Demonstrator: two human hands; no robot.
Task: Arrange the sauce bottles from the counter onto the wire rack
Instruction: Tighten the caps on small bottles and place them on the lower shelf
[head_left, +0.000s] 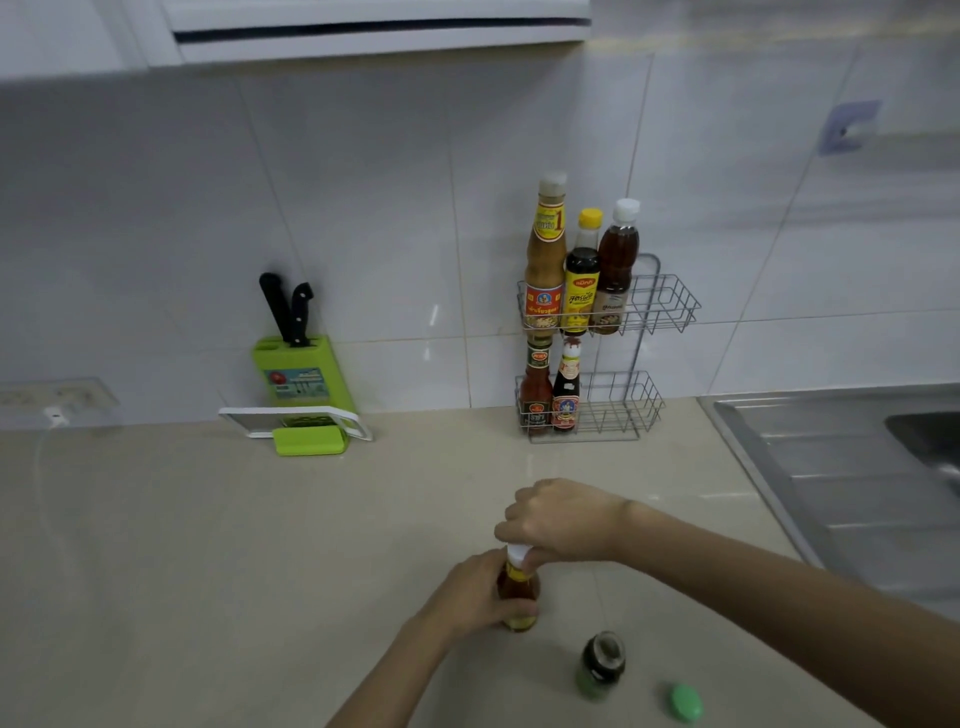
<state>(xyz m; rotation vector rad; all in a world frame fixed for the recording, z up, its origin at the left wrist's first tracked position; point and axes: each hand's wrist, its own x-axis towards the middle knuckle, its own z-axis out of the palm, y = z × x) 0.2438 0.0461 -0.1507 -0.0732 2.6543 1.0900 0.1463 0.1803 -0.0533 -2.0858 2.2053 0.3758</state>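
Item: one amber sauce bottle (518, 592), upright on the surface (208, 571) at six o'clock, its body held by the left hand (470, 597) with fingers wrapped round it, its white cap (518, 552) pinched under the closed fingers of the right hand (563, 519). At twelve o'clock the wire rack (660, 306) was recorded with three bottles on the upper tier and two on the lower; a green jar (600, 665) stood uncapped at five o'clock, its green lid (685, 702) lying just beside it. Recommended handling: the cap is best seated fully and the bottle kept vertical before transfer to a free slot.
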